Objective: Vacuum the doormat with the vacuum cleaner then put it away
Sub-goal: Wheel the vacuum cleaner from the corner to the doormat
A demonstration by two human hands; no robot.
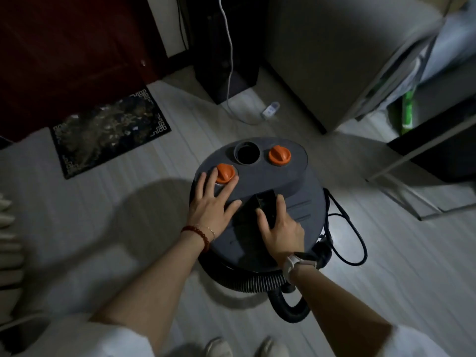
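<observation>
Both hands are on top of the vacuum [257, 181], which sits on the floor [386, 253] right in front of the feet — the left hand [213, 199] lies flat with fingers spread by the near orange knob [224, 173], probably to steady the body, while the right hand [280, 228] curls its fingers into the handle recess [265, 202], looks like a grip for lifting or dragging. The doormat [108, 132] is well apart at far left by the door and still looks littered with bits, and the hose port [247, 153] is empty with the hose [260, 283] coiled at the near side, so I'd guess it's setup time.
</observation>
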